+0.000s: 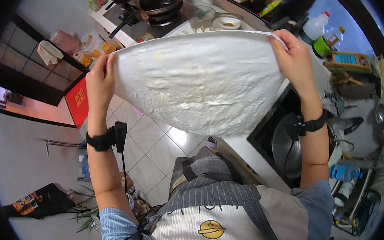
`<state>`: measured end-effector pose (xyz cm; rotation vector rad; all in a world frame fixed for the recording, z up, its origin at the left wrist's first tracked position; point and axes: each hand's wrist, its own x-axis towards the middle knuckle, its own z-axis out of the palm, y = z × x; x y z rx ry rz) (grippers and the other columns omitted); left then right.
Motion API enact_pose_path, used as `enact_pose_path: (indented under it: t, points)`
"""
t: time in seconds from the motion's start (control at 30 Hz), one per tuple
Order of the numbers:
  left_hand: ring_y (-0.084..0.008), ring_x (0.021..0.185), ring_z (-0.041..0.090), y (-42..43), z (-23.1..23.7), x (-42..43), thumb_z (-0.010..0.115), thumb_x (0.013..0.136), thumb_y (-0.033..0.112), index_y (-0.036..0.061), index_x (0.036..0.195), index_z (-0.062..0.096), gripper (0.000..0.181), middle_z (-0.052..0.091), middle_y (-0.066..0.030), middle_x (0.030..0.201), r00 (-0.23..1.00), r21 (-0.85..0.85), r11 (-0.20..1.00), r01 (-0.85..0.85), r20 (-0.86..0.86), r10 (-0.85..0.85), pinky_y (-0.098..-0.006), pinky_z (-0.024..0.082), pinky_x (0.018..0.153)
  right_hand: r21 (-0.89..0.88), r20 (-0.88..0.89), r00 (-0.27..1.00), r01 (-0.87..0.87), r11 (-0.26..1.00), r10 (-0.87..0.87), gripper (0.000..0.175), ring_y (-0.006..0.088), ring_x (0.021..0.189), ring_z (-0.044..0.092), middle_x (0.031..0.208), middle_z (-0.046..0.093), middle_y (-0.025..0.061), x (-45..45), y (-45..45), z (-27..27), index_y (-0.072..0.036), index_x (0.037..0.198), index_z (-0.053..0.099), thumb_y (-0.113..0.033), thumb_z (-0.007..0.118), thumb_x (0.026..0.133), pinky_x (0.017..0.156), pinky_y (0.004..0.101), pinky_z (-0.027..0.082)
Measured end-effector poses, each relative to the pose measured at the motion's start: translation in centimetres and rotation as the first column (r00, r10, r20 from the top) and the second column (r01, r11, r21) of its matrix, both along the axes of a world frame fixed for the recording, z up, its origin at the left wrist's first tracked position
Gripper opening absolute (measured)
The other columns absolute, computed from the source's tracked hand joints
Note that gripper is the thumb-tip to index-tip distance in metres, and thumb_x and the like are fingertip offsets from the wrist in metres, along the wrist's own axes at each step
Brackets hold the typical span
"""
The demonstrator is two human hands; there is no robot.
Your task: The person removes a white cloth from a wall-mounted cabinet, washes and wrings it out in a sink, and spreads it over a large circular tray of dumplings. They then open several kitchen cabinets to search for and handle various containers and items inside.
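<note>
A white cloth (199,82) with yellowish stains and wrinkles hangs stretched out in front of me. My left hand (102,71) pinches its upper left corner between thumb and fingers. At the upper right corner, my right hand (291,49) grips the cloth in the same way. The top edge is drawn nearly taut, while the lower part droops over the floor and the counter edge. Part of the worktop behind the cloth is hidden. Each wrist wears a black strap with a small device and a cable.
Beyond the cloth, a wok (162,2) sits on the gas stove (116,14). A white bowl (229,23) and a glass lid (200,13) are beside it. A metal basin (286,146) rests in the dark sink (264,141) at right. Bottles (316,24) line the windowsill.
</note>
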<state>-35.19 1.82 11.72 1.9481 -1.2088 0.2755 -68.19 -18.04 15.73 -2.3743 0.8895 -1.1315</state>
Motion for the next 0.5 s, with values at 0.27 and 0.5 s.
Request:
enact_pose_path:
  t: [0.27, 0.5]
  points:
    - [-0.0350, 0.059, 0.053, -7.5, -4.3, 5.8, 0.051, 0.086, 0.026, 0.0002, 0.081, 0.055, 0.027, 0.054, -0.0200, 0.065, 1.000, 0.123, 0.992, -0.006, 0.024, 0.003, -0.0378, 0.040, 0.053, 0.083, -0.058, 0.998, -0.004, 0.997, 0.009, 0.020, 0.0362, 0.064, 0.057, 0.068, 0.058, 0.0203, 8.3, -9.7, -6.2, -0.001, 0.085, 0.060, -0.020, 0.055, 0.081, 0.056, 0.0369, 0.043]
    - [-0.0375, 0.062, 0.055, -13.0, -8.6, 10.4, 0.048, 0.086, 0.028, 0.0010, 0.080, 0.056, 0.029, 0.055, -0.0208, 0.066, 0.999, 0.249, 0.969, -0.006, -0.036, 0.015, -0.0425, 0.041, 0.054, 0.152, -0.175, 0.983, 0.075, 0.985, -0.047, 0.024, 0.0369, 0.066, 0.057, 0.068, 0.058, 0.0209, 12.0, -14.2, -9.7, -0.003, 0.085, 0.060, -0.025, 0.054, 0.082, 0.058, 0.0404, 0.044]
